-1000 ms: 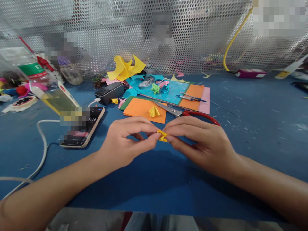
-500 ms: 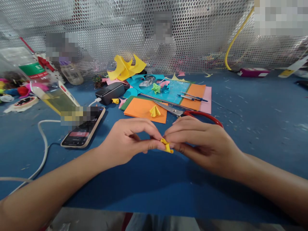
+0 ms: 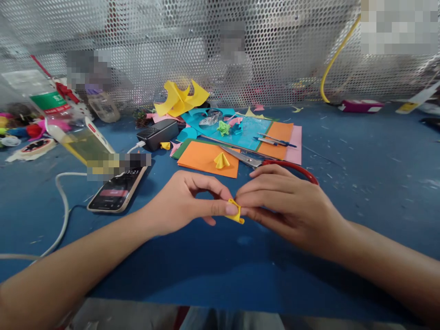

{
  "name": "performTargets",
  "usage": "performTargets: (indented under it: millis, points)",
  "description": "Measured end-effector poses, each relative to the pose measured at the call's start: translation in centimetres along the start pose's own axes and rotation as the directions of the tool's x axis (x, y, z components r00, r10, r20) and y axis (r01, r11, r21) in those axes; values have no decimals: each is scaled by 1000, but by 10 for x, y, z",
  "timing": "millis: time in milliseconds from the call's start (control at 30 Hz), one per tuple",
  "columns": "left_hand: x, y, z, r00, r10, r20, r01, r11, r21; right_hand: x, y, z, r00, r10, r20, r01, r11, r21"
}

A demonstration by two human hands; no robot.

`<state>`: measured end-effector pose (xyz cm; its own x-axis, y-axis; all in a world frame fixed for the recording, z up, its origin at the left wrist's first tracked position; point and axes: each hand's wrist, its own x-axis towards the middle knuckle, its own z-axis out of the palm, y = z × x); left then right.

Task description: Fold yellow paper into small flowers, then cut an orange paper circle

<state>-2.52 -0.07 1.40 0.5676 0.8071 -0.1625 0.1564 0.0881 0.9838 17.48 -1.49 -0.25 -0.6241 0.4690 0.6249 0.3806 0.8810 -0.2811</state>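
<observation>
Over the blue tabletop [image 3: 206, 270], at clock ctr, L hand [image 3: 180, 204] pinches a small yellow paper piece [image 3: 237, 218] btwn thumb & index; R hand [image 3: 295, 206] has thumb & fingertips closed on the piece's 3 o'clock edge, other fingers bent. Orange sheets [image 3: 197, 156] w/ a yellow cone [image 3: 222, 160] on top lie at abt 11, red-handled scissors [image 3: 253, 162] at 1, phone [image 3: 115, 192] at 9. Risks, prob.: too hard a squeeze by L thumb may flatten the curled rim; if R tips pull twd 3 while L grips, paper could tear or crease off-line; too loose a pinch might let the curl spring open. Vs. 1.0 s ago: piece & both hands sit lower, nearer 6; L thumb reaches farther across it. Phone reads 03:21 vs. 3:19. Sheets & scissors look unmoved.
</observation>
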Motion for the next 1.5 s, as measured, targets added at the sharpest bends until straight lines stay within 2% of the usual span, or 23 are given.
performTargets:
  millis: [167,300,400,467,533,633,700,800,933,1067,1267,1500]
  points:
    - [3,-3,-1,995,-58,83,64,996,-67,-1,0,-1,999,-24,38,22,998,57]
    - [3,-5,1,991,-58,116,64,997,-50,0,0,0,997,-26,70,20,997,78]
    - [1,-6,2,998,-1,67,1,1000,-7,3,0,0,997,-1,84,-7,995,97]
    - [0,-7,3,993,120,-14,-118,989,95,4,-2,2,998,51,43,-55,993,106]
    - [-1,-8,4,944,321,-80,-288,916,279,5,-4,4,991,130,-34,-125,986,112]
    - [-4,-9,6,820,566,-82,-459,736,498,5,-8,6,970,209,-122,-196,974,109]
    - [-5,-9,7,770,632,-87,-489,672,556,5,-10,6,962,223,-156,-211,973,94]
    - [-6,-10,9,737,667,-109,-485,635,602,5,-11,6,951,248,-186,-240,969,66]
    - [-8,-11,11,736,661,-147,-466,652,598,5,-10,5,950,244,-197,-240,970,40]
    - [-7,-11,12,727,669,-151,-467,644,606,4,-8,5,965,185,-188,-184,983,23]
    - [-7,-8,11,747,647,-151,-434,647,626,3,-8,4,988,112,-109,-114,993,-8]
    - [-8,-9,9,778,621,-101,-421,633,649,3,-14,5,993,79,-88,-80,997,-8]
